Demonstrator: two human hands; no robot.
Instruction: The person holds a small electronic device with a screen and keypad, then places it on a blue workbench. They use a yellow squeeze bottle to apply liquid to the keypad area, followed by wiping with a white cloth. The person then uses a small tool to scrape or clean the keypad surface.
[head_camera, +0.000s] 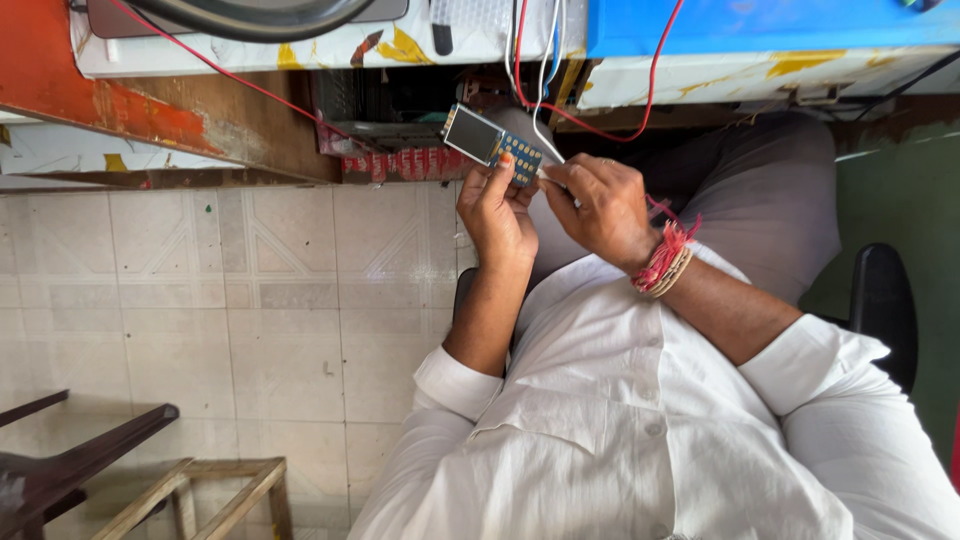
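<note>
Here my left hand (497, 210) curls up around the small circuit board (494, 142), gripping its lower end, while my right hand (600, 205) pinches a thin tool (551, 172) against it.

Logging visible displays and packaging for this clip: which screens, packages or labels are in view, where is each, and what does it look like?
Phone board: held in the left hand, right hand at its lower end; narrow rectangle, grey blank screen, blue keypad area with yellow dots.
Strip of small sachets: under the bench edge, left of the phone board; red and white row.
Dark-rimmed panel: top edge, mostly cut off; unclear whether it is a screen.
</note>
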